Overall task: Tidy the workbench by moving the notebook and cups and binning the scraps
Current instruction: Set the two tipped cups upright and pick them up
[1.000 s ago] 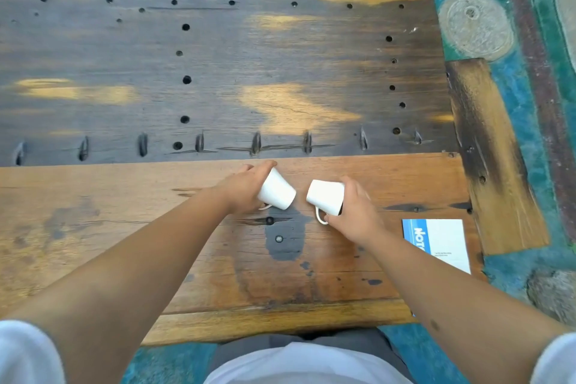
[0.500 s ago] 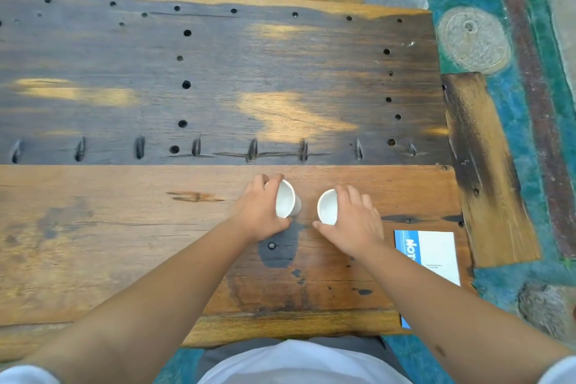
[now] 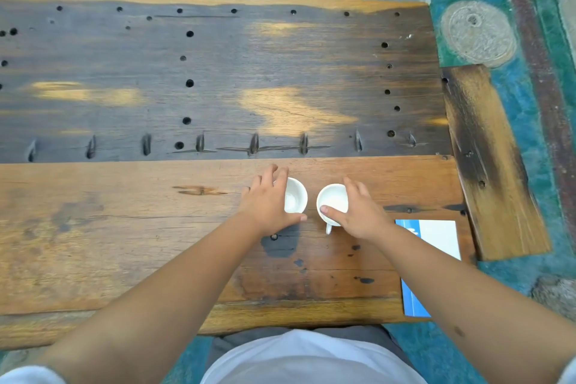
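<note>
On bench, near plank: two white glazed round cups standing mouth-up.
Left cup (image 3: 295,195): left hand (image 3: 268,203) gripping its side.
Right cup (image 3: 333,200): right hand (image 3: 358,212) gripping it, handle pointing toward person.

two cups (image 3: 295,199) (white), one notebook (image 3: 436,240)

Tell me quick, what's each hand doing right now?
Left hand: closed on the left cup.
Right hand: closed on the right cup.
</note>
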`<state>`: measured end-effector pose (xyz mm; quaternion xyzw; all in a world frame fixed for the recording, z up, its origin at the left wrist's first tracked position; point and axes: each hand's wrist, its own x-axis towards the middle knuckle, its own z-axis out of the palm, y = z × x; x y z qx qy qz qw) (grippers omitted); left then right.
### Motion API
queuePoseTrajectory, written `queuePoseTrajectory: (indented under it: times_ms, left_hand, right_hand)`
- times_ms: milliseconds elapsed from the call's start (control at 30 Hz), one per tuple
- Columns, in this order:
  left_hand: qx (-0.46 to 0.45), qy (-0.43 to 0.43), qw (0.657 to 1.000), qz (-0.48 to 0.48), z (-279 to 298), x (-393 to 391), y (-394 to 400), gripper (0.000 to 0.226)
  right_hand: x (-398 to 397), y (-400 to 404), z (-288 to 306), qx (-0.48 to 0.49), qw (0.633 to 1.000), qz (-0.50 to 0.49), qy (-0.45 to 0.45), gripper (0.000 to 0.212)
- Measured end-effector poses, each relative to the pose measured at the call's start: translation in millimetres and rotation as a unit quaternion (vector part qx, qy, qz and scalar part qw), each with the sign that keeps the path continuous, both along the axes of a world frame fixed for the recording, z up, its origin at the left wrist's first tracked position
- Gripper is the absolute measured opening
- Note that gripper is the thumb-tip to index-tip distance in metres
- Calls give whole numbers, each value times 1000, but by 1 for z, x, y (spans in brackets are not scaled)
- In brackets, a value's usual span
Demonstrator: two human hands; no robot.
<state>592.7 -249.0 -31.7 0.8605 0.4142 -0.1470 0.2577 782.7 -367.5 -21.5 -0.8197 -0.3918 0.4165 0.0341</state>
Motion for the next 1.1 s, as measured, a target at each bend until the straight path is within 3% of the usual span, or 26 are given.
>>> queuePoseTrajectory:
  times_ms: [167,500,800,1100]
  left_hand:
    - [-75,-43,990,-108,-2,-17,12,113]
    - [-26,-37,998,-42,-1,-13,5,103]
    - [-89,-63,994,10,-2,-15,2,108]
    - [-52,-49,997,-3,6,-22,-16,108]
  right_hand:
    - [0,-11,3,12,993,110,-48,113]
    - [-8,-3,-2,39,986,145,-73,103]
    - [-11,-6,-1,35,991,114,-61,103]
    - [-19,-11,6,29,989,113,-87,99]
